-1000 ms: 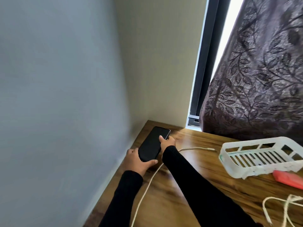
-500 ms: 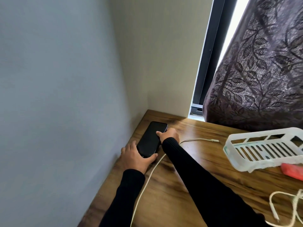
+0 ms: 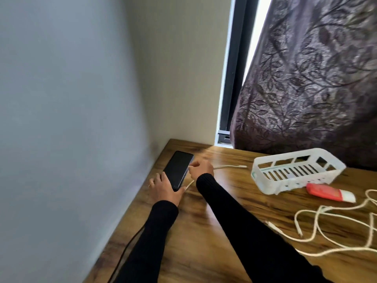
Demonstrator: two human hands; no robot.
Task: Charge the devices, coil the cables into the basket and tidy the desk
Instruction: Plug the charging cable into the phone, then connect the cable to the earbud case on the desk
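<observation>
- Wood-grain desk (image 3: pixel 204 242) stands in a corner, with a pale wall on the left and a dark window frame and patterned purple curtain (image 3: pixel 306 78) at the far right.
- Black phone (image 3: pixel 177 169) lies screen up at the far left corner of the desk, close to the wall.
- Left hand (image 3: pixel 163 188) grips the near end of the phone, thumb along its right edge, fingers on the wall side; a ring shows on one finger.
- Right hand (image 3: pixel 201 166) is at the phone's right edge with fingers curled; whether it pinches the phone or the cable cannot be told.
- White charging cable (image 3: pixel 228 166) runs from under the right hand toward the basket, its plug end free on the desk.
- White slotted basket (image 3: pixel 295 170) sits right of centre, just before the curtain.
- Red tube (image 3: pixel 328 193) lies just near of the basket.
- Loose white cables (image 3: pixel 326 225) sprawl uncoiled at the near right.
- Dark cord (image 3: pixel 126 250) runs along the left sleeve.
</observation>
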